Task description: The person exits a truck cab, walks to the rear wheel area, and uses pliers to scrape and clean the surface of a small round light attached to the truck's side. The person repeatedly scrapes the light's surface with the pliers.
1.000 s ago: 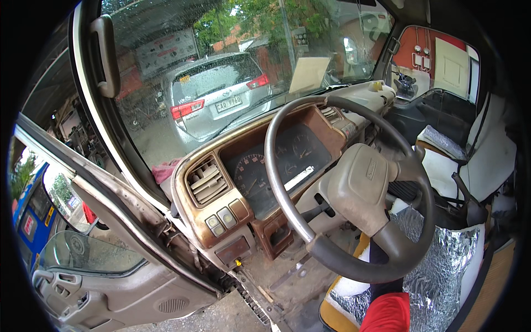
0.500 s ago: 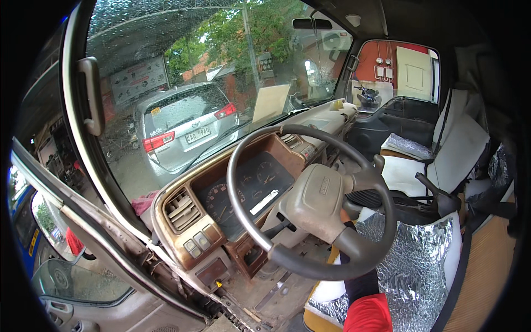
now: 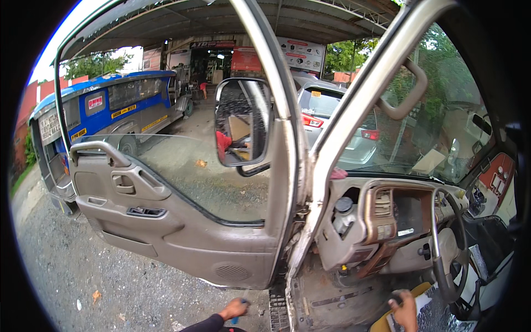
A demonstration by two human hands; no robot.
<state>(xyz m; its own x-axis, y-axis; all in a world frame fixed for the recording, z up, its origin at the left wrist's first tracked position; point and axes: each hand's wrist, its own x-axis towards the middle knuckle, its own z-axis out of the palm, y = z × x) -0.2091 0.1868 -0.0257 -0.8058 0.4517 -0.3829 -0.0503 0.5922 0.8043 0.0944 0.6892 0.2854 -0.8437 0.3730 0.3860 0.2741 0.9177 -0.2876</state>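
Note:
My left hand (image 3: 234, 307), below the open grey door (image 3: 182, 243) and over the gravel, is closed on a small blue object (image 3: 235, 320), perhaps a tool. My right hand (image 3: 404, 311) is inside the cab at the yellow-edged seat (image 3: 384, 322), fingers curled round a dark item whose kind I cannot make out. Beside it lies white, foil-faced padding (image 3: 431, 308). Right of and above that hand are the steering wheel (image 3: 442, 274) and the dashboard (image 3: 383, 232), with a reservoir (image 3: 344, 216) showing at the dashboard's left end.
A step grille (image 3: 277, 310) and metal cab floor (image 3: 326, 288) separate my hands. The door's mirror (image 3: 240, 122) stands above. Outside are a blue passenger vehicle (image 3: 113, 110), a silver car (image 3: 343, 149) and a roofed workshop (image 3: 215, 69).
My view has swung left from the steering wheel to the open door and gravel. Both hands now show low in view; my right arm was under the wheel earlier.

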